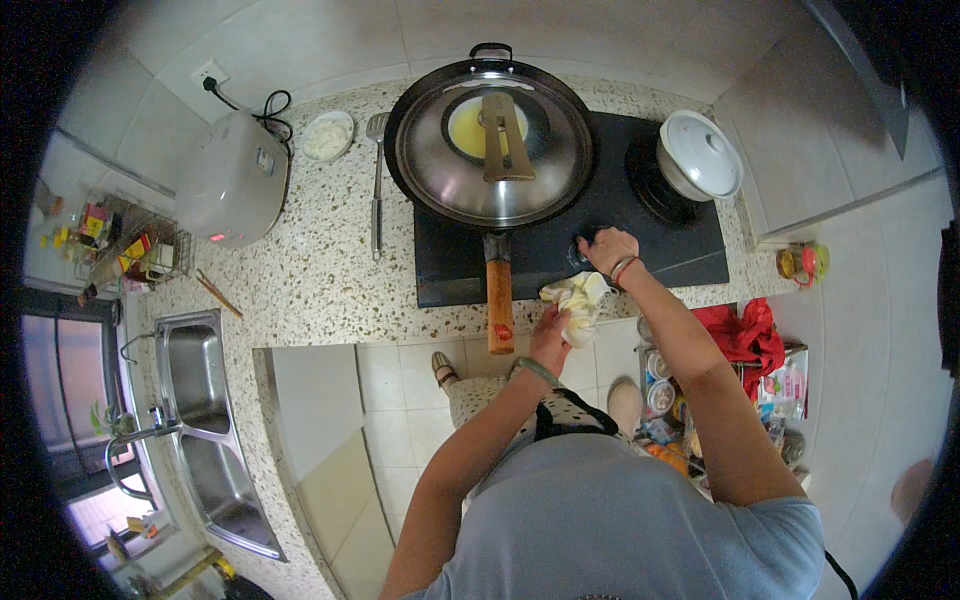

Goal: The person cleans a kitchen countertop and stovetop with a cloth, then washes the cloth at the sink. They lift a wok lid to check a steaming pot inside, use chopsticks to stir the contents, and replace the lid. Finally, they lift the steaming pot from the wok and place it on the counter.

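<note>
Cream cloth (580, 304) clamped in left grip (549, 341), counter edge (410, 331) alongside, right grip (611, 248) unclear, cooktop (690, 240) bare beside

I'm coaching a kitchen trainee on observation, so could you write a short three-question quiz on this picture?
1. Which hand holds the crumpled pale bundle?
2. True or false: the lidded white pot stands to the left of the wok.
3. Fill in: between the white dish and the wok lies a ____.

Key:
1. The left hand; the right hand is over the black hob.
2. False; it stands to the right.
3. Spatula.
</note>
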### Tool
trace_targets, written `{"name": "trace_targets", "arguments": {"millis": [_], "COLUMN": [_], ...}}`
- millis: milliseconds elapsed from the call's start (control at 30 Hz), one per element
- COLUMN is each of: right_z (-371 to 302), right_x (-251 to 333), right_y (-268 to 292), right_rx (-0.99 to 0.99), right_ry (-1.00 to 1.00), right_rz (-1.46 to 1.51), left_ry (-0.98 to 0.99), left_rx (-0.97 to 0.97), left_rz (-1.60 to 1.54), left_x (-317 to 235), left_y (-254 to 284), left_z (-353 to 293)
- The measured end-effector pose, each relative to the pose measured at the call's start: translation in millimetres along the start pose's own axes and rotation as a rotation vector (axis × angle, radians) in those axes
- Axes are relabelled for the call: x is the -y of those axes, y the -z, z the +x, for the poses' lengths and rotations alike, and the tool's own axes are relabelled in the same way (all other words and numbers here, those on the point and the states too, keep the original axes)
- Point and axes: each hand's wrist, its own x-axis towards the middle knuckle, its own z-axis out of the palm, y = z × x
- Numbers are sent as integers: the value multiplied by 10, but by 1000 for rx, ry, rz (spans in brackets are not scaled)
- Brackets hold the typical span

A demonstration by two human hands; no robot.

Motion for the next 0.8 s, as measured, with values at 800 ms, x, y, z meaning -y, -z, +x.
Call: {"name": "trace_targets", "arguments": {"millis": [800], "right_z": [178], "right_x": [-169], "right_y": [-267], "right_rx": [-8], "right_ry": [-101], "right_rz": [172], "left_ry": [-1], "left_rx": [-52], "left_rz": [35], "left_x": [-92], "left_y": [-149], "left_z": [-195]}}
